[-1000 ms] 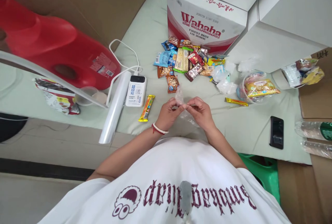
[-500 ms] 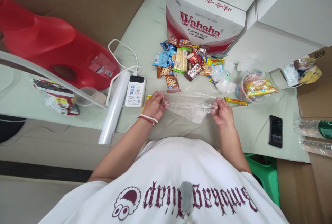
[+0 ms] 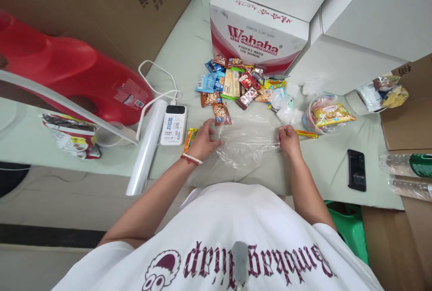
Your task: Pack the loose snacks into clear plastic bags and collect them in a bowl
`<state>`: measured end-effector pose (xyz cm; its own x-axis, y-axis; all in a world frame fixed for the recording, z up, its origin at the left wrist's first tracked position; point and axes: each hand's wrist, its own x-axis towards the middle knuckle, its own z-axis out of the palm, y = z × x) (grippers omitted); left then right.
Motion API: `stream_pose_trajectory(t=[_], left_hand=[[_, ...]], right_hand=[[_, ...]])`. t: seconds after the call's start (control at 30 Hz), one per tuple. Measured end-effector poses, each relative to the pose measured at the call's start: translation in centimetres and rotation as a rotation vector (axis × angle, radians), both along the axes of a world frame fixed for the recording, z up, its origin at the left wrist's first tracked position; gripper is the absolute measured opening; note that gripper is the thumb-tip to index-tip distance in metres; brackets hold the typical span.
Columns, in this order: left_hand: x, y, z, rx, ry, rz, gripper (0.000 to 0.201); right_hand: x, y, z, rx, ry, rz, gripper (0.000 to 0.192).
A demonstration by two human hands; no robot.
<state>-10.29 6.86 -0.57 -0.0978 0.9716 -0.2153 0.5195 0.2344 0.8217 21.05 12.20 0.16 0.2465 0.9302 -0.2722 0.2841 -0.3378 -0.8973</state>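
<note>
I see clear plastic bag [image 3: 248, 145] in front of Wahaha carton [image 3: 258, 41] | right hand [image 3: 289, 140] pinches one bag edge | left hand [image 3: 201, 141], fingers parted, by opposite edge, contact unclear

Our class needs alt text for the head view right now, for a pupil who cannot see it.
The right hand pinches one edge of a clear plastic bag at a pale green table; the left hand is open at the opposite edge. Beyond the bag, wrapped snacks lie heaped before a Wahaha box.
</note>
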Motion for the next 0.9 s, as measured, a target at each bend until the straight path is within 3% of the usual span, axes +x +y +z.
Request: stream_pose_trajectory(t=[0.1, 0.13, 0.2, 0.27, 0.3, 0.4, 0.5, 0.57, 0.63, 0.7, 0.73, 0.8, 0.9], left_hand=[[0.1, -0.4, 1.2, 0.299, 0.311, 0.029, 0.079], [0.7, -0.7, 1.5, 0.386, 0.344, -0.050, 0.069], [1.9, -1.0, 1.7, 0.471, 0.320, -0.356, 0.052], [2.8, -1.1, 1.2, 0.440, 0.304, -0.620, 0.050], [2.8, -1.0, 0.8, 0.397, 0.325, -0.679, 0.052], [1.9, -0.8, -0.5, 0.286, 0.432, -0.704, 0.076], [0.6, -1.4, -1.1, 0.272, 0.506, -0.797, 0.094], [0.3, -1.9, -1.0, 0.267, 0.538, -0.835, 0.101], [0.3, -2.4, -0.9, 0.250, 0.555, -0.850, 0.107], [0.3, -2.5, -0.9, 0.235, 0.569, -0.834, 0.111], [0.3, -2.6, -0.9, 0.230, 0.573, -0.823, 0.111], [0.2, -2.5, -0.9, 0.224, 0.574, -0.810, 0.111], [0.2, -2.4, -1.0, 0.216, 0.571, -0.818, 0.111]], right_hand=[[0.5, 0.3, 0.2, 0.005, -0.102, 0.067, 0.025], [0.3, 0.3, 0.1, 0.014, -0.135, 0.088, 0.024], [-0.1, 0.4, -0.3, 0.027, -0.193, 0.144, 0.024], [0.1, 0.7, -0.6, 0.036, -0.250, 0.183, 0.024], [0.5, 0.9, -0.6, 0.042, -0.283, 0.185, 0.024], [2.1, 1.4, 0.3, 0.085, -0.441, 0.133, 0.027], [2.3, 0.2, 2.3, 0.251, -0.644, 0.101, 0.036], [1.1, -1.8, 3.4, 0.406, -0.744, 0.264, 0.039], [-0.2, -4.0, 3.7, 0.486, -0.778, 0.618, 0.037], [-0.9, -5.4, 3.4, 0.451, -0.785, 0.920, 0.035], [-0.9, -5.6, 3.3, 0.407, -0.793, 0.996, 0.035], [-0.7, -4.6, 3.5, 0.316, -0.832, 0.997, 0.034], [-1.9, -0.1, 5.0, 0.269, -0.941, 0.896, 0.038]])
